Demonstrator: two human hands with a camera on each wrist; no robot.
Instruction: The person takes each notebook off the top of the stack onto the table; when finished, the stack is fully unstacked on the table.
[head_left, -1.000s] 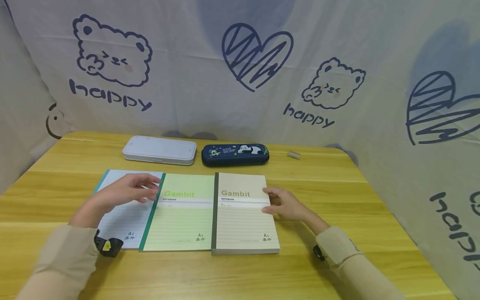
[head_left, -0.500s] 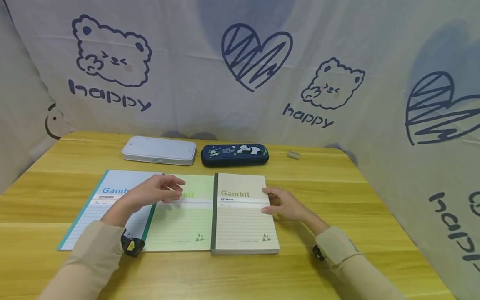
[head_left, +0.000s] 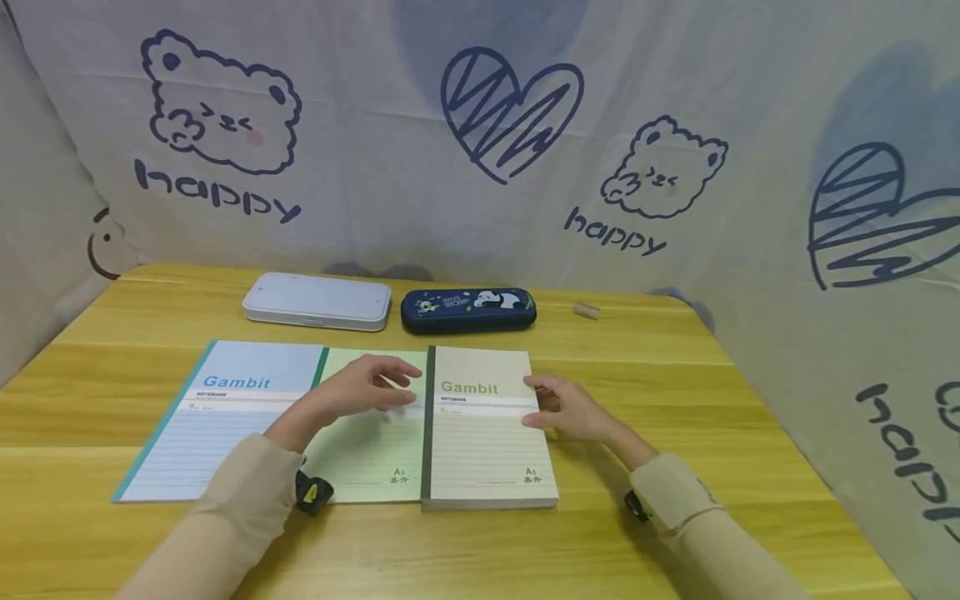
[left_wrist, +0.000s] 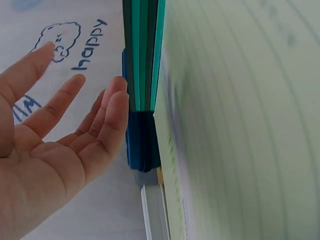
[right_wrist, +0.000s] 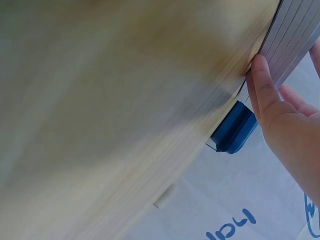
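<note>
Three notebook covers lie side by side: a blue notebook (head_left: 232, 417) on the left, a green notebook (head_left: 360, 458) in the middle and a cream notebook (head_left: 487, 450) on a thick stack at the right. My left hand (head_left: 363, 387) hovers over the green one, fingers loosely bent and holding nothing, fingertips just left of the stack's spine. In the left wrist view, the stack's spines (left_wrist: 142, 55) show teal and green stripes. My right hand (head_left: 573, 411) touches the stack's right edge; in the right wrist view its fingers (right_wrist: 265, 87) lie against the layered page edges (right_wrist: 290, 40).
Behind the notebooks stand a white case (head_left: 318, 300) and a dark blue pencil case (head_left: 468, 310) with a panda on it. A small beige cylinder (head_left: 587, 311) lies farther right. A printed cloth (head_left: 390, 167) hangs behind the wooden table (head_left: 660, 358).
My left hand has moved right, from over the blue notebook across the green one towards the cream stack, uncovering the blue cover. My right hand and the notebooks have stayed put.
</note>
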